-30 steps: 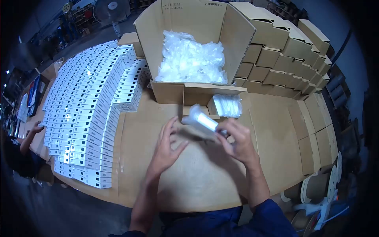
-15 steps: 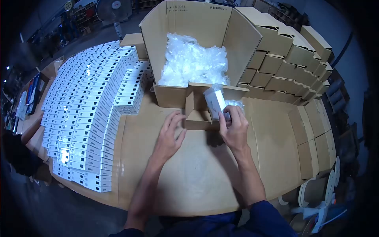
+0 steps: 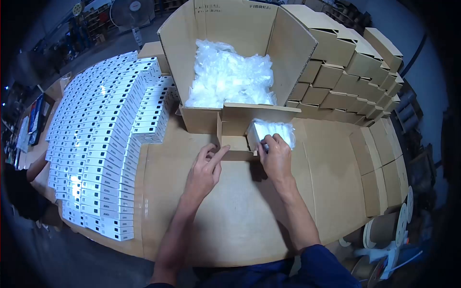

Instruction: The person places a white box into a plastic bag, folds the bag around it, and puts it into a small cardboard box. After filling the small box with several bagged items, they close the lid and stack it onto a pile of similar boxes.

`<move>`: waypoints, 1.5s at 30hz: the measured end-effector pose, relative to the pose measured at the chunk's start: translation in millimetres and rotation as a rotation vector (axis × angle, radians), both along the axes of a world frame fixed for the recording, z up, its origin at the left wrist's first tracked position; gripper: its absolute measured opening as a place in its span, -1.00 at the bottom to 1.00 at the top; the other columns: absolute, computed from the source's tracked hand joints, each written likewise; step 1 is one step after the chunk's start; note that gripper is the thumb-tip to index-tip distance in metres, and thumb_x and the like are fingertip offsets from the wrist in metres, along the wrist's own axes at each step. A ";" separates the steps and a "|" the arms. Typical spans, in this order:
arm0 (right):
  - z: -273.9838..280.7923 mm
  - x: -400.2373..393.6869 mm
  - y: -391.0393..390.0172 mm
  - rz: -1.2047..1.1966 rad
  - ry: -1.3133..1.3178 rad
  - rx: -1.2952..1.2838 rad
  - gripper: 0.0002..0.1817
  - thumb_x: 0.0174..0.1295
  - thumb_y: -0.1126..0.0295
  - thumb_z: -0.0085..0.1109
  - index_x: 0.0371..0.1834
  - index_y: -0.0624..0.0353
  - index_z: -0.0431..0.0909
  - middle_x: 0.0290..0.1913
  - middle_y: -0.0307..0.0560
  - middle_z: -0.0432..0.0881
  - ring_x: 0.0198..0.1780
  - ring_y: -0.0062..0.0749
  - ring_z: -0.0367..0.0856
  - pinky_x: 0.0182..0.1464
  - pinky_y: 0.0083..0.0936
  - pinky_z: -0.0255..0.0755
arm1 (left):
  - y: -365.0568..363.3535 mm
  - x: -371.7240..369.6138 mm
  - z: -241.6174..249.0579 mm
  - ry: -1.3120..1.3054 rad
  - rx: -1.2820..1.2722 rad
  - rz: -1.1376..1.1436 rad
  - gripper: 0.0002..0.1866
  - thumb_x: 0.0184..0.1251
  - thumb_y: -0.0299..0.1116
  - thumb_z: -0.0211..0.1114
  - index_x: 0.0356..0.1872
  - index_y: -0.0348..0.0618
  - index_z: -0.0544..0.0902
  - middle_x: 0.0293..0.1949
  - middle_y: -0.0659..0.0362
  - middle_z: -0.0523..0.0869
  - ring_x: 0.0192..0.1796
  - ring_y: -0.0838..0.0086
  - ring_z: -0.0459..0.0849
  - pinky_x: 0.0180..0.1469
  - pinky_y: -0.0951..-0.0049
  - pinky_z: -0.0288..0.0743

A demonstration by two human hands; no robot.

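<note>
A small brown carton point(image 3: 236, 155) stands open on the table, its lid flap point(image 3: 261, 113) raised at the back. White boxes in clear plastic bags point(image 3: 273, 128) fill its right part. My right hand point(image 3: 277, 156) is at the carton's front wall, thumb and fingers closed on the near end of a bagged white box, mostly hidden by the fingers. My left hand point(image 3: 205, 169) is at the carton's front left corner, fingers apart and partly bent, the index finger stretched toward the wall.
Behind the carton, a large open box point(image 3: 199, 120) holds a heap of clear plastic bags point(image 3: 233, 74). Stacked white boxes point(image 3: 91, 139) cover the left side. Brown cartons point(image 3: 336, 79) are piled at back right, with spools point(image 3: 384, 230) below. Another person's arm point(image 3: 36, 169) shows far left.
My right hand has lowered the bagged white box from above the carton into its right part. My left hand has moved slightly, its index finger now reaching toward the carton's corner.
</note>
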State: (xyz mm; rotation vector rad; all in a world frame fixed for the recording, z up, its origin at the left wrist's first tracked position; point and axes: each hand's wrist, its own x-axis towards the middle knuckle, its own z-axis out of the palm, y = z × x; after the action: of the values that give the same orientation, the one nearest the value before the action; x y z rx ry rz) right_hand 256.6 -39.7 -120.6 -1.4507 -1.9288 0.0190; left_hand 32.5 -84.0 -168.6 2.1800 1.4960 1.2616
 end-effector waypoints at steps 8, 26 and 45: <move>10.5 -2.1 -10.2 -0.060 -0.123 -0.148 -0.82 0.37 0.41 0.28 -0.25 0.33 0.75 -0.13 0.17 0.63 -0.30 0.18 0.74 -0.20 0.04 0.65 | -5.2 -3.5 12.2 0.164 0.023 0.008 -0.38 0.28 -0.64 0.31 0.38 0.09 0.64 0.15 0.02 0.60 -0.07 0.25 0.74 0.02 0.24 0.70; 1.5 -152.7 -16.3 0.641 0.244 -0.193 -0.43 0.28 0.64 0.07 0.40 0.30 0.33 0.30 0.27 0.58 0.28 0.27 0.52 0.37 -0.05 0.40 | -29.3 -126.4 16.5 0.193 0.034 0.362 -0.23 0.27 -0.52 0.38 0.52 -0.35 0.30 0.36 -0.21 0.49 0.43 -0.15 0.45 0.48 0.02 0.36; -22.4 -226.0 51.5 0.787 0.152 -0.226 -0.06 0.09 0.73 0.00 0.62 0.45 -0.16 0.48 0.42 0.40 0.58 0.34 0.21 0.63 -0.02 0.11 | 1.8 -166.4 2.4 0.341 0.165 0.595 -0.58 0.15 -0.61 0.45 0.10 -0.26 0.71 0.12 0.02 0.61 0.19 0.08 0.60 0.23 0.10 0.53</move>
State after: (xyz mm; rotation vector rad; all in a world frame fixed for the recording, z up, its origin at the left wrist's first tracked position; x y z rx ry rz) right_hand 30.6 11.8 -143.1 -0.7029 -2.2926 0.7003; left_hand -133.9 -82.2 -166.1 2.2149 2.3871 1.2382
